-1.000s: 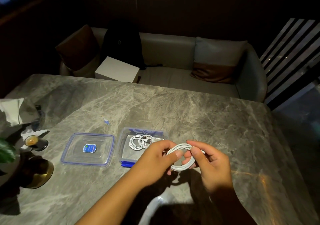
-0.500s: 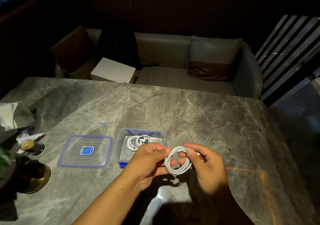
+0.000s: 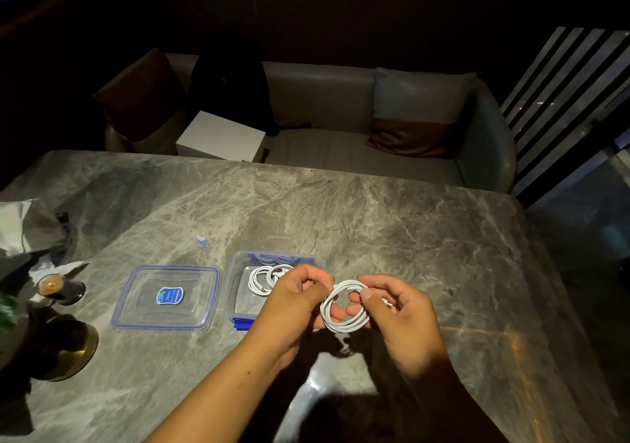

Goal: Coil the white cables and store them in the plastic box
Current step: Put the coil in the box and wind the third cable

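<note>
We see a round coil of smooth white cable [image 3: 342, 326] over the grey veined marble table [image 3: 375, 224], the left hand [image 3: 300, 301] and right hand [image 3: 399, 313] each pinching a side. Just left, a clear blue-rimmed plastic box [image 3: 238, 272] holds more white coils [image 3: 262, 277]. The blue label on its flat lid [image 3: 136, 309] is unreadable.

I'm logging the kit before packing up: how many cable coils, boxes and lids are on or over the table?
White cable coils: 3 (held coil between left hand and right hand; apparently two boxed coils)
Plastic box: 1
Lid: 1
Total: 5
</note>
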### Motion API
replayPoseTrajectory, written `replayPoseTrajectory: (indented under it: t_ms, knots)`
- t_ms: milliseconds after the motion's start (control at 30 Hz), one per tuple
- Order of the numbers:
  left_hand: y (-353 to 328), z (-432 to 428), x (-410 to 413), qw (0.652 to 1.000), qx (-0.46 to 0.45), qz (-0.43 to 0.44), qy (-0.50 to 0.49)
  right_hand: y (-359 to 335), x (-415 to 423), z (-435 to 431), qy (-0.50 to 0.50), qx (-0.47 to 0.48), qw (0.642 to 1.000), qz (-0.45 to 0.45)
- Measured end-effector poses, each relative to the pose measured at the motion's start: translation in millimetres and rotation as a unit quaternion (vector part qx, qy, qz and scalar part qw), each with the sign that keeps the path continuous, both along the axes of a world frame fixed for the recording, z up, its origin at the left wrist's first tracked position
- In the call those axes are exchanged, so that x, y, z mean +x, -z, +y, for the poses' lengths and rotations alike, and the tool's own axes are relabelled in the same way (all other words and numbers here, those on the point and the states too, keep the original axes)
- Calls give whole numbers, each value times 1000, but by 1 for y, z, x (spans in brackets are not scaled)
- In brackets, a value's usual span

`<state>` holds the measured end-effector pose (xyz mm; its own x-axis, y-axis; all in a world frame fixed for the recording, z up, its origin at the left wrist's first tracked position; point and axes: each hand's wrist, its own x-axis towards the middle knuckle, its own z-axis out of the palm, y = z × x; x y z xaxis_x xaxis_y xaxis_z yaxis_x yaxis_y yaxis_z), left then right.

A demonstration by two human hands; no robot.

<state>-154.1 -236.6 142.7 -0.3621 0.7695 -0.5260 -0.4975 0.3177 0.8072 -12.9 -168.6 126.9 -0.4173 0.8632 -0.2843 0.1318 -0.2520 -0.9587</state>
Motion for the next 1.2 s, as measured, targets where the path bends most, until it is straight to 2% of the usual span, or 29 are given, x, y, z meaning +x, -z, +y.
replayPoseTrajectory:
  t_ms: [67,167,267,333,467,567,667,767,833,967,1100,1200]
  knots:
    - [-1,0,0,1000,9,-29,-7,3,-1,0,3,-1,1000,-9]
    - [2,-3,1,999,25,-29,-16,3,-3,0,3,-13,1000,-2]
    - [8,-6,0,999,24,-23,-36,0,-5,-1,2,-62,998,23]
    - [12,-7,-4,999,19,1,-43,0,-7,0,-14,-82,996,19]
    - [25,-11,-15,997,4,56,-45,10,-14,-1,-56,-98,993,-45]
    - [36,-17,-27,996,-1,78,-50,22,-23,-5,-84,-88,990,-74]
    - [48,-23,-42,992,3,117,-53,33,-34,-7,-107,-85,987,-83]
    - [60,-25,-56,987,19,154,-52,46,-49,-7,-104,-129,984,-72]
    - [67,-23,-64,988,15,140,-58,54,-60,-7,-82,-182,979,-48]
    - [87,-16,-78,995,-18,55,-83,69,-82,-11,-39,-254,966,-22]
    - [105,-8,-94,995,-48,-21,-90,84,-103,-9,7,-265,963,-48]
    - [116,-1,-103,993,-70,-22,-91,95,-115,-2,20,-240,967,-88]
